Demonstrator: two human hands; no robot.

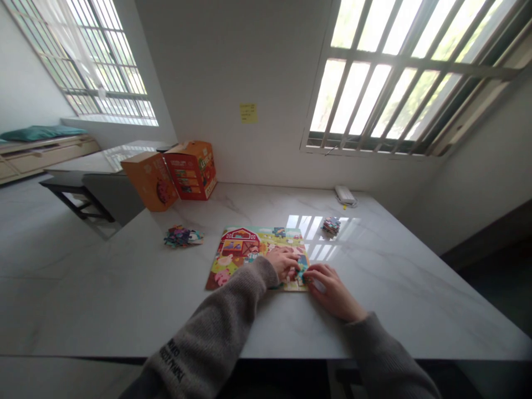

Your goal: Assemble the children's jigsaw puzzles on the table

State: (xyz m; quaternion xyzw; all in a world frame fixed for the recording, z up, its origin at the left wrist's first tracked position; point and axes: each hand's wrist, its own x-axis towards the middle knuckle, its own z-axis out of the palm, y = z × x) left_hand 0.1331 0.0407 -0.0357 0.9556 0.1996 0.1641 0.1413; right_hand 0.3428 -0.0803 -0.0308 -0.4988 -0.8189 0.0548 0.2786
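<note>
A colourful farm jigsaw puzzle [239,246] with a red barn lies flat on the white marbled table. My left hand [284,261] rests on its right half, fingers spread over the pieces. At the puzzle's lower right edge, my right hand [330,288] has thumb and fingertips closed around a small teal-green piece [302,272]. The left fingertips are close to that same piece. A loose-looking blue piece [279,232] lies on the puzzle's top part.
Left of the puzzle is a pile of pieces [183,236]; a small stack [331,225] sits to its upper right. Orange boxes [191,169] stand at the back left. A white power strip [344,195] lies by the wall, below a yellow note [248,113].
</note>
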